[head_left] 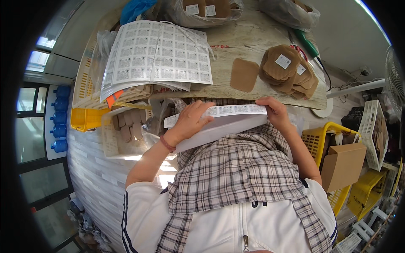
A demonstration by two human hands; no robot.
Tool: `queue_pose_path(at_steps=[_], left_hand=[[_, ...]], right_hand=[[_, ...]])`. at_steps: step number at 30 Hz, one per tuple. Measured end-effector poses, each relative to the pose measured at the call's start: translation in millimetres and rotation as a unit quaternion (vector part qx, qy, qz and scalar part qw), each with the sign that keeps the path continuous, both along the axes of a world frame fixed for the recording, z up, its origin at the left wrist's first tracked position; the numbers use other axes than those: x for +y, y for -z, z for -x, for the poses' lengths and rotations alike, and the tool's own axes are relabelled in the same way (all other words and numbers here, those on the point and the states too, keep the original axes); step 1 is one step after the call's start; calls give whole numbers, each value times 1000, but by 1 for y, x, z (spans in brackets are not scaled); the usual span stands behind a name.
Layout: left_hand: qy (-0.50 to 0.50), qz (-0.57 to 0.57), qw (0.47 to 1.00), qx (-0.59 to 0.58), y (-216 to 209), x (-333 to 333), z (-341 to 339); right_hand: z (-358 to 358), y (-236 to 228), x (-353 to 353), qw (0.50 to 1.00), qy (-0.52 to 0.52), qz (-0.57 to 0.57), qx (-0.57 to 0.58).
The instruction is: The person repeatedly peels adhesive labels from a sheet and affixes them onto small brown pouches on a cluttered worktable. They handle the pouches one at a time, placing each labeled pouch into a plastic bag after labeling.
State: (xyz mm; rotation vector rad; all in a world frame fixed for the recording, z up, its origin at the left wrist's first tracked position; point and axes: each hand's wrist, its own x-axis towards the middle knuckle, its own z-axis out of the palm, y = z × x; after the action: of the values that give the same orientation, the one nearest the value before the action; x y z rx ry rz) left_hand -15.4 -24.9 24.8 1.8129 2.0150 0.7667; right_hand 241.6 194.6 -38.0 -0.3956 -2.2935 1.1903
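Observation:
A white sheet of printed labels (236,110) is bent across my lap, one row of labels facing up and its plain white side hanging below. My right hand (274,113) pinches its right end between thumb and fingers. Over the left part lies my left hand (190,120), fingers curled across the upper edge and thumb on the near side. A stack of similar label sheets (158,55) rests at the table's left. On the right of the table, brown ribbed pads (280,63) are piled, some bearing white labels. One unlabelled brown pad (244,75) lies alone beside them.
Plastic bags of brown pads (202,12) stand at the table's back. Red-handled scissors (298,51) and a green-handled tool (307,42) lie at right. A white basket (110,139) holds brown pieces at left; a yellow basket (314,141) holds a cardboard box (344,164).

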Motion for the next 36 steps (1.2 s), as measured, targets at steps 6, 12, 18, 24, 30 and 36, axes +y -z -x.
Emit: queue_pose_path(at_steps=[6, 12, 18, 24, 30, 36], left_hand=[[-83, 15, 992, -90, 16, 0, -1], [-124, 13, 988, -95, 26, 2, -2], [-134, 44, 985, -97, 21, 6, 0], [-77, 10, 997, 0, 19, 7, 7], [-28, -59, 997, -39, -2, 51, -27], [-114, -76, 984, -117, 35, 80, -41]], right_hand=[[0, -3, 4, 897, 18, 440, -27], [17, -19, -9, 998, -3, 8, -67], [26, -16, -10, 995, 29, 3, -95], [41, -12, -6, 977, 58, 162, -127], [56, -18, -2, 957, 49, 219, -186], [52, -4, -7, 950, 90, 290, -68]])
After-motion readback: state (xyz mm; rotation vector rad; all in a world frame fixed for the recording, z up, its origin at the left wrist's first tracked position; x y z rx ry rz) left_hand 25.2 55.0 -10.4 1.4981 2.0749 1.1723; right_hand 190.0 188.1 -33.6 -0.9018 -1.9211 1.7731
